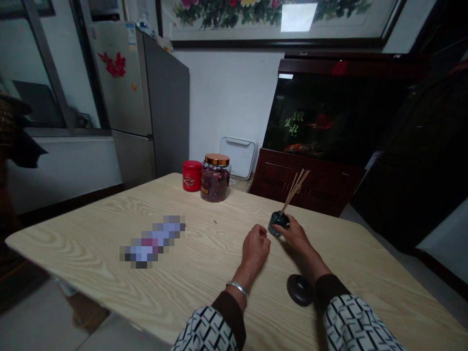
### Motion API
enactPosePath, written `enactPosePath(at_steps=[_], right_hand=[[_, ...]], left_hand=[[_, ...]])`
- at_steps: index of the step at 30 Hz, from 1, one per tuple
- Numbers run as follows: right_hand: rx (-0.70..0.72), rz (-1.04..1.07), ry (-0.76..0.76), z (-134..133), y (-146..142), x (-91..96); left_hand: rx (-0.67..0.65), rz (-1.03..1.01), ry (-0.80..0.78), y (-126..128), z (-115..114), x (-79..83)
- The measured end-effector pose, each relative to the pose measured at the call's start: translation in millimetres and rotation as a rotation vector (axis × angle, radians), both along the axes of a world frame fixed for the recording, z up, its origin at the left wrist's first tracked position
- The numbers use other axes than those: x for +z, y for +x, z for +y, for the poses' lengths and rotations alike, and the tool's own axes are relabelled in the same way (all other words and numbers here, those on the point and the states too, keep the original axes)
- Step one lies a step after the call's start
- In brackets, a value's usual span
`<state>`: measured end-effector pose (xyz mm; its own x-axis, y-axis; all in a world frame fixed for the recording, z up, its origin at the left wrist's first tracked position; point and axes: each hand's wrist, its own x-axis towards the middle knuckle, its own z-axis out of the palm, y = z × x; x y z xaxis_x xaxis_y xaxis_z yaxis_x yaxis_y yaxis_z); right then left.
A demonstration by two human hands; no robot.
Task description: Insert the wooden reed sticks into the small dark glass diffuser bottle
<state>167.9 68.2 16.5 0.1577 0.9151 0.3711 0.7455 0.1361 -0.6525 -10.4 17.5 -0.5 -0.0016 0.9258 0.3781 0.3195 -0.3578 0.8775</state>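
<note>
Head view: faced forward and down.
Table point(197, 263): spread close below.
Fish tank point(329, 109): stood farther off, its right end probably lost in shadow.

Pale wood-grain table point(204, 278) with rounded corners. Near its far edge, a red canister point(192, 176) stands beside a copper-lidded jar point(215, 183). A pixelated object point(153, 242) lies left; toward the right are a small bottle point(277, 223) holding sticks point(294, 191) and a dark disc point(299, 290).

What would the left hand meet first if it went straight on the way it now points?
Probably the small bottle held by the right hand; it sits just ahead of the left hand, though the exact gap is hard to judge.
</note>
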Motion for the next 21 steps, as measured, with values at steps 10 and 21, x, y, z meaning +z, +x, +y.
enactPosePath(at_steps=[10, 21], right_hand=[[0.054, 0.134, -0.017, -142, -2, 30.8], [0.382, 0.734, 0.086, -210, -33, 162.8]], left_hand=[[-0.255, -0.022, -0.043, -1, -51, 27.1], [-0.737, -0.450, -0.043, -33, -117, 172.9]])
